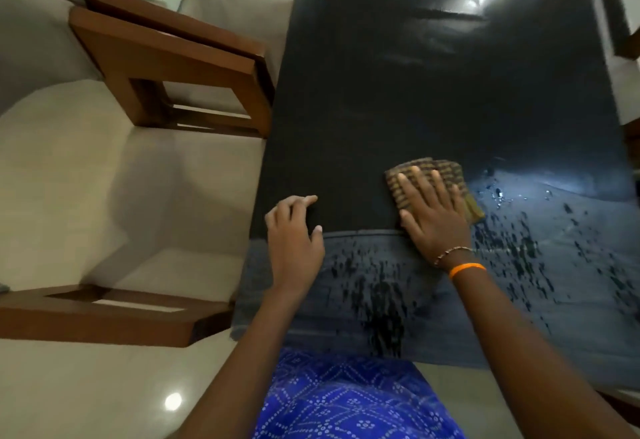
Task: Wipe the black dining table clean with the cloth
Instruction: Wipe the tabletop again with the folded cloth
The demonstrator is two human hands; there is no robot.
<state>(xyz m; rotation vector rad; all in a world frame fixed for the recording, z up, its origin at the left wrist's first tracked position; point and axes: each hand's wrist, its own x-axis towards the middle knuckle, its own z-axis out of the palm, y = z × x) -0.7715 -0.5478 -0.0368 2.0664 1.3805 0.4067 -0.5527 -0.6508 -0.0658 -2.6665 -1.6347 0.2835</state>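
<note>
The black dining table (433, 92) runs away from me, glossy and dark. Its near part is wet, with dark droplets and streaks. A folded brown patterned cloth (436, 170) lies flat on the table near the middle. My right hand (433, 216) presses flat on top of the cloth with fingers spread, covering most of it. My left hand (294, 230) rests on the table near its left edge, fingers loosely curled, holding nothing.
Wooden chairs with pale cushions (166, 67) stand along the table's left side, another chair arm (86, 310) closer to me. A chair (620, 5) shows at the far right. Pale tiled floor (104, 386) lies on the left.
</note>
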